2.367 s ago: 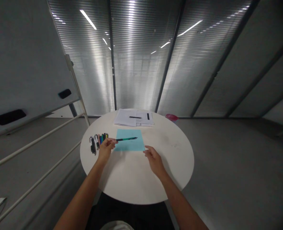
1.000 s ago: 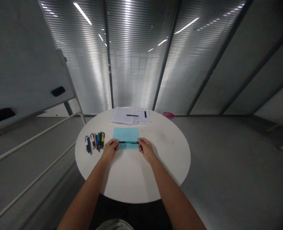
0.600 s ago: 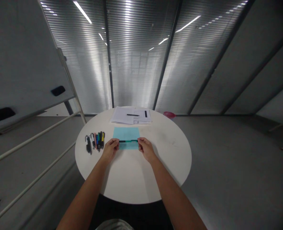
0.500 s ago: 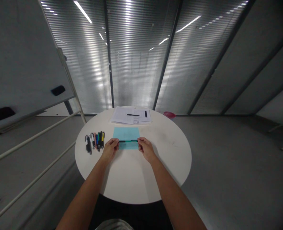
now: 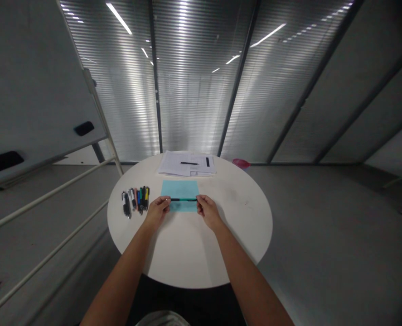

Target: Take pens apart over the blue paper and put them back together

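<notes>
A green and black pen (image 5: 183, 199) lies level between my two hands, over a light blue sheet of paper (image 5: 180, 187). My left hand (image 5: 158, 209) pinches its black end. The other end is pinched by the fingers of my right hand (image 5: 205, 208). Both hands are closed, and their fingertips cover the pen's ends. To the left of my left hand, several pens (image 5: 136, 200) of various colours lie side by side in a row.
The round white table (image 5: 241, 244) carries a stack of printed papers (image 5: 175, 164) at its far side, with a dark pen (image 5: 189, 163) on top. A whiteboard on a metal frame (image 5: 110, 147) stands at the left. Behind the table, a pink object (image 5: 241, 163) is on the floor.
The pen has turned slightly between my fingers, and a little of its tip end now shows at my left hand. Both hands stay nearly in place.
</notes>
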`<action>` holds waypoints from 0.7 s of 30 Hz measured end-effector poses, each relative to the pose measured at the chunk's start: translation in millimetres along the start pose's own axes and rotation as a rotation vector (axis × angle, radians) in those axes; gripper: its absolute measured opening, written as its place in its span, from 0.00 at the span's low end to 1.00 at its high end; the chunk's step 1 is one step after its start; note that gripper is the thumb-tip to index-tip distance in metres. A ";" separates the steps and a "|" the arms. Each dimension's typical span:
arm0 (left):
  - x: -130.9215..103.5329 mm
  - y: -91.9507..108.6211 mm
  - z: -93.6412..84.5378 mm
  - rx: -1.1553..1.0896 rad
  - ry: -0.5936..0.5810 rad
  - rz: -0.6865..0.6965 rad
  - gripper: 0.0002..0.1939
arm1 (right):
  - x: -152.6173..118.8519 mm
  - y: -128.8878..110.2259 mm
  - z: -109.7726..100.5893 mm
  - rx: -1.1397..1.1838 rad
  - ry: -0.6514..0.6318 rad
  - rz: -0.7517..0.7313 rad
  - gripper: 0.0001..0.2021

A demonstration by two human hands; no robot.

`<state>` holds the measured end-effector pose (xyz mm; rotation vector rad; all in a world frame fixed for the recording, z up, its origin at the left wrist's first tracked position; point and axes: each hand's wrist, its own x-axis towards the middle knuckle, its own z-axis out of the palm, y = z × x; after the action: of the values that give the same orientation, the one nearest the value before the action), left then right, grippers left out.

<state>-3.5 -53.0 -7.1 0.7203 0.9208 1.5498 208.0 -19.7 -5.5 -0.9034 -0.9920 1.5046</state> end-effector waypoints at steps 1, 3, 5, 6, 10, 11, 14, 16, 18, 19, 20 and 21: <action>0.3 -0.2 0.1 -0.002 0.002 -0.002 0.16 | 0.5 0.3 -0.3 -0.002 0.001 0.004 0.18; 1.0 -0.6 0.1 -0.005 0.006 -0.005 0.17 | 1.2 0.6 -0.7 -0.003 0.004 0.011 0.19; 1.7 -1.0 0.2 -0.004 0.013 -0.009 0.18 | 1.2 0.3 -0.7 0.001 0.010 0.018 0.19; 1.9 -1.0 0.3 -0.002 0.013 -0.011 0.18 | 0.8 -0.1 -0.5 0.003 0.014 0.020 0.19; 1.0 -0.3 1.4 0.001 0.004 -0.006 0.17 | -1.7 -2.7 1.2 0.009 0.011 0.028 0.18; 0.4 0.2 1.9 -0.001 0.000 -0.002 0.17 | -2.2 -3.3 1.6 0.009 0.009 0.029 0.18; -1.4 1.7 3.3 -0.002 -0.016 -0.001 0.17 | -2.3 -3.2 1.6 -0.001 0.008 0.028 0.17; -2.1 2.4 4.1 0.001 -0.026 -0.005 0.16 | -1.3 -1.8 0.8 -0.003 0.004 0.023 0.17; -2.1 2.8 4.4 0.002 -0.023 -0.009 0.17 | -0.3 -0.1 -0.1 0.003 -0.003 0.019 0.18; -2.0 2.8 4.4 0.003 -0.018 -0.012 0.17 | 0.1 0.5 -0.5 0.006 -0.005 0.020 0.18; -1.8 2.8 4.4 0.004 -0.011 -0.015 0.17 | 0.2 0.8 -0.7 0.006 -0.005 0.020 0.18; -1.6 2.8 4.2 0.005 -0.007 -0.019 0.17 | 0.1 0.9 -0.7 0.005 -0.004 0.021 0.18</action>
<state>-1.1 -54.0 -2.5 0.7189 0.9239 1.5279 208.3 -19.5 -6.6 -0.9098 -0.9842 1.5262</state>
